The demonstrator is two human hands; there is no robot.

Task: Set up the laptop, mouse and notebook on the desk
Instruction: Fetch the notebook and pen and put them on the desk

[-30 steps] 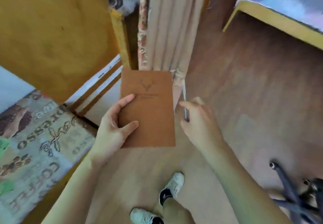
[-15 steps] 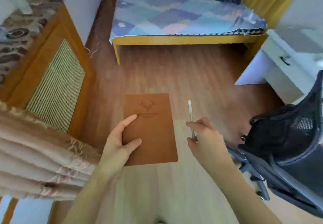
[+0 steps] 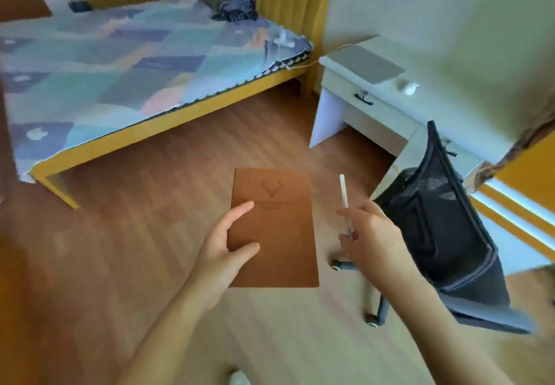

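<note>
**poster1:** Since half a second ago the view has swung right: the desk (image 3: 354,54) now shows its whole near end with a grey slab lying flat on top, probably the shut laptop (image 3: 368,63), and the cabinet and draped cloth on the left are gone. The hands barely changed their hold. The left hand (image 3: 223,252) is clamped on the notebook (image 3: 276,228), thumb on the cover, the other fingers underneath and out of sight. It's held flat over the wood floor (image 3: 150,204), well apart from the desk.

**poster2:** Any writing on it?

**poster1:** There's a stamped deer-head logo just past the thumb tip, and a line of small text under it, too blurry to read. No brand I can make out.

**poster2:** And the other hand?

**poster1:** The right hand (image 3: 372,234) pinches a thin white pen (image 3: 344,198) between thumb and fingers. The top end sticks up past the fingertips, the lower end is buried in the grip. It sits just beside the notebook's right edge, not touching.

**poster2:** A mouse?

**poster1:** There's a small white blob (image 3: 408,87) on the desk beyond the slab. Could be one, can't tell. The office chair (image 3: 444,228) to the right of the pen hand is cut off by the frame, and the bed (image 3: 135,63) runs off the left side.
</note>
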